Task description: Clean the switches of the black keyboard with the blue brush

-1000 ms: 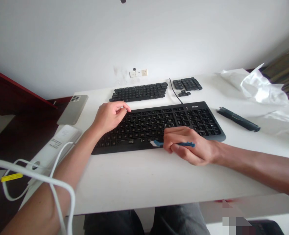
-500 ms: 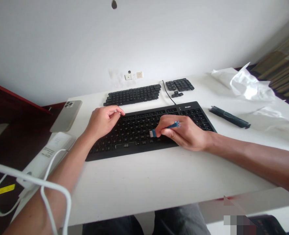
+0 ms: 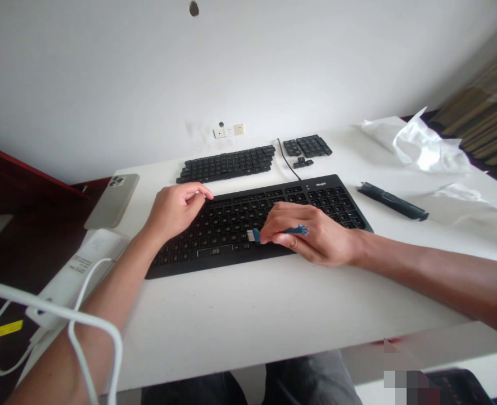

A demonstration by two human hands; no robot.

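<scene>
A black keyboard with its keycaps off lies on the white table. My left hand rests over its far left corner, fingers curled against the edge, with the undersides of the fingers hidden. Pinched in my right hand is a small blue cleaning brush with pale bristles; its handle's splayed end shows above the thumb. The bristles sit at the key sockets just above the lower edge, right of the long spacebar slot.
Behind the keyboard lie the removed keycaps, number-pad keycaps and arrow keycaps. A black cable runs between them. To the right are a dark elongated tool and plastic bag; left, a phone and power strip.
My right hand has shifted slightly left and toward me, carrying the brush to the keyboard's lower rows. My left hand stays in place on the keyboard.
</scene>
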